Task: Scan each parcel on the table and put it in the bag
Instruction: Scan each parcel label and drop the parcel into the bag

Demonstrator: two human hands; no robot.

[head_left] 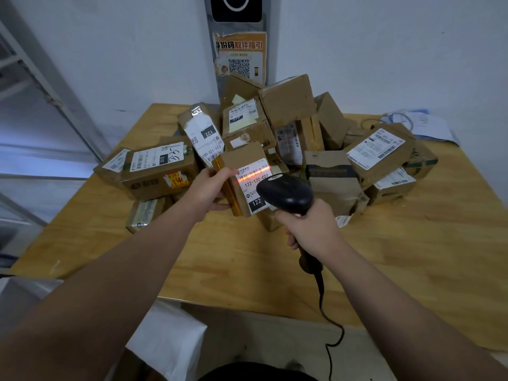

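I hold one small parcel (244,171) up off the table (247,270) in my left hand (211,188), fingers and thumb curled round its left edge so that nothing of my hand covers the label (254,185). I have tilted it so the label faces the scanner (286,195). My right hand (310,232) is wrapped tight round the scanner's handle, its head aimed just beside the parcel, and the red line (253,176) lies straight across the barcode, so I judge the scan is happening now. The cable (327,312) trails down over the near table edge, which leaves my arm free. The other parcels sit in one heap (288,127) at the far side of the table, against the wall. I count upward of a dozen there, but they overlap too much for an exact number. There is one scanner, one parcel in hand, and one white sack (170,339), which I take to be the bag. It lies low at my left, below the table edge, so the parcel can drop into it after scanning.
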